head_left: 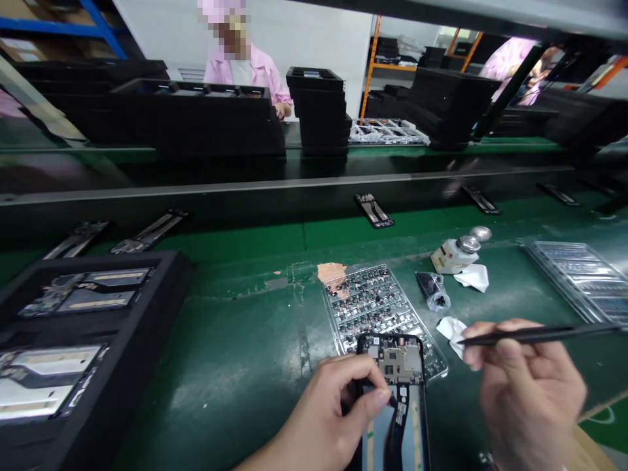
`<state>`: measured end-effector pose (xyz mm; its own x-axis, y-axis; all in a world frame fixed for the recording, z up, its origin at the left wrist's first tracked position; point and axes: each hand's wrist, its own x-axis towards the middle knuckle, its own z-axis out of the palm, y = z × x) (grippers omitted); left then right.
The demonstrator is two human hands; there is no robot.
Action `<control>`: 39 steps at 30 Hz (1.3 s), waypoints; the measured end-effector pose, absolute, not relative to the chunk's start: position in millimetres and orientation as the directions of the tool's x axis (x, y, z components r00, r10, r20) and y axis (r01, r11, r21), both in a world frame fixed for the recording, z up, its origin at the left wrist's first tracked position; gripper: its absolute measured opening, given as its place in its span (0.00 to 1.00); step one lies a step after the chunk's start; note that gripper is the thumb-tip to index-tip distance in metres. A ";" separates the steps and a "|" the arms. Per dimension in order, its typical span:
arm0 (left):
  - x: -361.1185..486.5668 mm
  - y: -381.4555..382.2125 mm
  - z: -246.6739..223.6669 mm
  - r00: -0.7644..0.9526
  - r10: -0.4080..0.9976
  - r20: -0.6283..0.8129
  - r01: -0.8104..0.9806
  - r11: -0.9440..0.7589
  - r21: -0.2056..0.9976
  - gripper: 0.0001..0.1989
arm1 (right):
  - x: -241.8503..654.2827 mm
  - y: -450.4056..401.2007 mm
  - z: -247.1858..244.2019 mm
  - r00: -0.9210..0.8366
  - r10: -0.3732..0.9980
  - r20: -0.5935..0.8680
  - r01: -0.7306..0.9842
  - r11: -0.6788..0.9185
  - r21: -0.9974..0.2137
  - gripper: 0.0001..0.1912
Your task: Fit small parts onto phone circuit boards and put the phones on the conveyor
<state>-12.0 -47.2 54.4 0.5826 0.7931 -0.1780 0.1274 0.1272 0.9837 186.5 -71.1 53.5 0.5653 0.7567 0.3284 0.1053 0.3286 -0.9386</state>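
My left hand (333, 405) is shut on a black-framed phone chassis (397, 363), which has a bare circuit board at its top and a dark ribbon cable down its middle. The thumb and fingers pinch its left edge, and the lower end runs out of view. My right hand (527, 386) grips slim black tweezers (534, 335) that point left, their tip just above a crumpled white wipe (450, 335). The wipe touches my fingers. Behind the chassis lies a clear plastic tray of small parts (373, 307), its near corner partly hidden by the chassis.
A black foam tray (161, 261) holds phone housings at left. Nearby are a solvent bottle (454, 255), a small bag (432, 291) and a clear tray stack (574, 281). Phone frames (373, 210) lie on a green belt. Beyond stand black tray stacks (318, 108) and a co-worker (245, 72).
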 end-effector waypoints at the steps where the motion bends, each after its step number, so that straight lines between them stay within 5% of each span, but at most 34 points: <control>1: -12.0 -46.9 54.6 0.583 0.794 -0.174 0.122 0.126 0.984 0.10 | 201.0 -69.0 51.9 0.607 0.711 0.355 0.183 0.310 -0.933 0.05; 4: -11.8 -45.5 54.0 0.584 0.795 -0.165 0.097 0.133 0.986 0.11 | 256.2 -62.0 37.1 0.614 0.657 0.437 0.605 -0.037 -0.795 0.07; 6: -12.0 -44.9 52.8 0.587 0.793 -0.164 0.074 0.149 0.986 0.12 | 291.6 -57.2 22.3 0.558 0.736 0.384 0.820 -0.418 -0.391 0.08; 8: -12.4 -44.7 51.7 0.584 0.795 -0.163 0.055 0.162 0.985 0.12 | 314.3 -52.6 9.2 0.543 0.773 0.328 0.840 -0.490 -0.234 0.08; 12: -12.5 -44.0 51.4 0.577 0.801 -0.160 0.038 0.169 0.985 0.12 | 302.9 -48.5 4.6 0.480 0.816 0.323 0.877 -0.443 -0.185 0.09; 14: -11.8 -43.4 52.0 0.578 0.799 -0.165 0.032 0.180 0.983 0.12 | 272.9 -51.0 14.3 0.435 0.845 0.310 0.893 -0.361 -0.268 0.15; 15: -11.2 -43.3 52.2 0.578 0.799 -0.168 0.030 0.185 0.982 0.13 | 254.9 -53.0 20.6 0.406 0.871 0.275 0.870 -0.276 -0.409 0.17; 17: -10.1 -43.3 52.3 0.578 0.797 -0.176 0.025 0.198 0.980 0.13 | 218.6 -57.1 32.6 0.160 0.985 0.061 0.653 -0.059 -0.755 0.17; 20: -10.1 -43.1 51.4 0.576 0.801 -0.166 0.019 0.190 0.982 0.13 | 177.9 -59.6 41.3 -0.067 0.996 -0.064 0.286 -0.042 -0.957 0.12; 24: -16.8 -38.3 51.9 0.499 0.864 -0.066 0.065 0.039 0.997 0.11 | 159.9 -56.8 36.2 -0.053 0.993 -0.108 -0.013 -0.109 -0.994 0.09; 29: -25.9 -29.2 50.9 0.233 0.919 0.318 0.178 -0.362 0.915 0.06 | 157.5 -55.2 31.0 -0.111 0.981 -0.159 -0.128 -0.173 -0.977 0.09; 34: -26.2 -25.5 38.7 0.256 0.656 0.710 0.367 -0.745 0.556 0.10 | 151.4 -56.9 29.0 -0.153 0.968 -0.198 -0.108 -0.215 -0.971 0.09; 39: -29.0 -23.0 31.9 0.470 0.407 0.783 0.430 -0.881 0.200 0.08 | 148.8 -57.6 25.4 -0.178 0.966 -0.188 -0.004 -0.191 -0.982 0.09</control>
